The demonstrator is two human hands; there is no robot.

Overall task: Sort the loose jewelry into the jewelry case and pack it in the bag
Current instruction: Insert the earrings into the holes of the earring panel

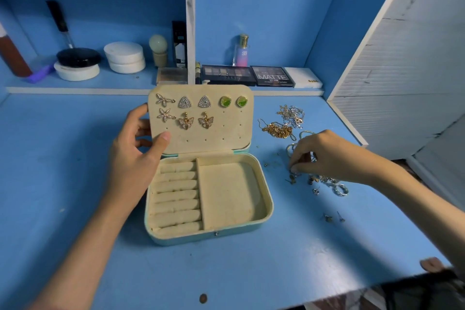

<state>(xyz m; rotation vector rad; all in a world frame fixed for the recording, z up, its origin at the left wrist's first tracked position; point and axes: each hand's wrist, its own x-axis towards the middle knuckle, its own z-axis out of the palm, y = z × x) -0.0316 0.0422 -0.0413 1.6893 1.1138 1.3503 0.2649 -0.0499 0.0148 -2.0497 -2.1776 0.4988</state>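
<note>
The jewelry case (191, 238) is set open on the blue bench (63, 158), its lid (214, 133) stood upright at the far side. The lid is gripped at its left edge by the left hand (137, 156), the thumb laid on the padded inner face and the fingers curled behind. Four pairs of earrings are pinned into the lid: flower shapes (164, 100) at the left, triangles (185, 102) beside them, green stones (225, 101) at the upper right, and gold butterflies (186, 122) in the second row. In the base, ring rolls (176, 196) are seen at the left and a bare open compartment (226, 194) at the right. The loose jewelry is spread on the bench to the right of the case: a silver chain (292, 113), a gold chain (278, 130) just in front of it, and silver hoops (339, 189) nearer the edge. The right hand (324, 156) is lowered onto this scatter with its fingertips drawn together at a small piece; whether that piece is actually pinched cannot be told. Makeup palettes (227, 74) are laid on the shelf behind.
</note>
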